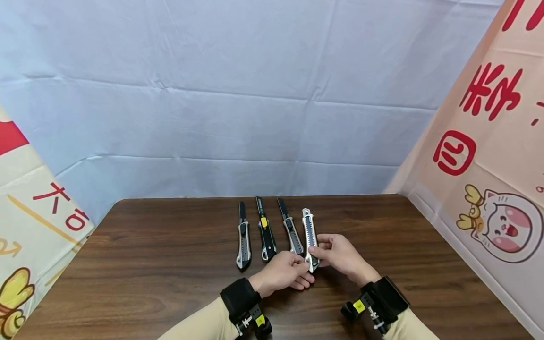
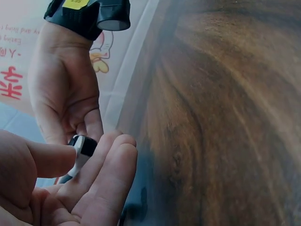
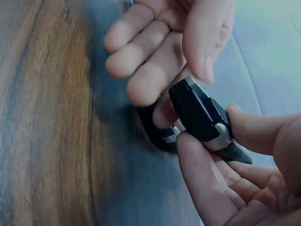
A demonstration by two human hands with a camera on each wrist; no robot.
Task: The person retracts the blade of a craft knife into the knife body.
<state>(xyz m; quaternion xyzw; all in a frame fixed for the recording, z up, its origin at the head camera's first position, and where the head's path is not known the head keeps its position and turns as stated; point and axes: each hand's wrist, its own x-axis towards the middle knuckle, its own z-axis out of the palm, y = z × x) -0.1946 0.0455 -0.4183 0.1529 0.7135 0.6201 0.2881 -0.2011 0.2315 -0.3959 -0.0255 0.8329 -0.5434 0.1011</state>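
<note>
Dk brown wood-grain counter [image 1: 170, 264], rounded far corners. On it, L to R w/ gaps btwn: grey/blk knife [image 1: 244, 242], blk/yellow knife [image 1: 266, 236], 2nd grey/blk knife [image 1: 292, 231]; all tips twd far edge, blk blades.

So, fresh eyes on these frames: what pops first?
Probably the silver knife at the right end of the row of four, with the right hand gripping it and the left hand at its near end. Next, the yellow slider on the black knife, second from left. Then the cartoon cat on the printed sheet at the head view's right.
</note>
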